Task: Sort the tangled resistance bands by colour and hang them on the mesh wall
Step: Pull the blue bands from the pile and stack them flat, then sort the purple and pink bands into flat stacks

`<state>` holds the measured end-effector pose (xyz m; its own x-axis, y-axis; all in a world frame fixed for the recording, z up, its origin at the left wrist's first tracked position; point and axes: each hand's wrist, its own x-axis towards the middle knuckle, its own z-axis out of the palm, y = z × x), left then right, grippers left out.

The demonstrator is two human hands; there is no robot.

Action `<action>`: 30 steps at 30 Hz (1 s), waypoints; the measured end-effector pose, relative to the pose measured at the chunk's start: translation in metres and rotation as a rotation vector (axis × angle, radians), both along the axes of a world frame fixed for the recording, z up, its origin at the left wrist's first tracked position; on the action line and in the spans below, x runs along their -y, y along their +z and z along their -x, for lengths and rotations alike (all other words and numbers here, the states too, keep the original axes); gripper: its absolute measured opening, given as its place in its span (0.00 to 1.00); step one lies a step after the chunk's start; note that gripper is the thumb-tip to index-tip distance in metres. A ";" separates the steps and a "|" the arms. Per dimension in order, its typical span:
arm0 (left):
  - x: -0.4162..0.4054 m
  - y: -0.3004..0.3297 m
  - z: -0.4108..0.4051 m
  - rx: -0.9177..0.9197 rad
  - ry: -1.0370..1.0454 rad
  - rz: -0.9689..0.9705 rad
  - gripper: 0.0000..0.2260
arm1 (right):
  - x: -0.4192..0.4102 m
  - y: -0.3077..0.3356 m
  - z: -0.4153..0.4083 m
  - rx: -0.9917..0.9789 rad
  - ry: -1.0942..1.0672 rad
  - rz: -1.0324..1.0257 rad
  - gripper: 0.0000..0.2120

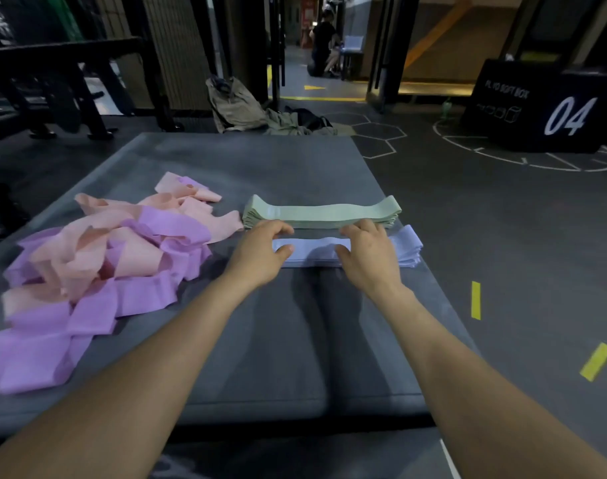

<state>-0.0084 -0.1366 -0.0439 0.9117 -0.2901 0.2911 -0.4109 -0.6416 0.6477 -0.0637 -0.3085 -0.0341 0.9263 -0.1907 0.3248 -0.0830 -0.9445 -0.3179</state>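
Only two arms and their hands are shown of the person, all seen over the grey mat (260, 160). Both forearms are bare along the whole visible length, from beyond the mat's near edge up to the wrists above its middle. The left hand (260, 250) and the right hand (367, 252), towards the mat's far-right part, are likewise uncovered. A short, rounded nail can be made out on the left thumb. Finer detail is lost to blur nearest the mat's front edge.

Hands (316, 248) on pale blue bands (404, 248)
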 end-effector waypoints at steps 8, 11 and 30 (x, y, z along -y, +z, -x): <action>-0.078 0.019 0.011 0.125 0.092 -0.079 0.13 | -0.083 0.009 -0.017 -0.064 0.194 -0.082 0.17; -0.118 0.017 0.011 0.147 0.167 -0.126 0.13 | -0.117 0.010 -0.024 -0.076 0.272 -0.114 0.17; -0.228 0.012 0.016 0.154 0.425 -0.154 0.14 | -0.225 0.002 -0.078 -0.127 0.125 -0.491 0.15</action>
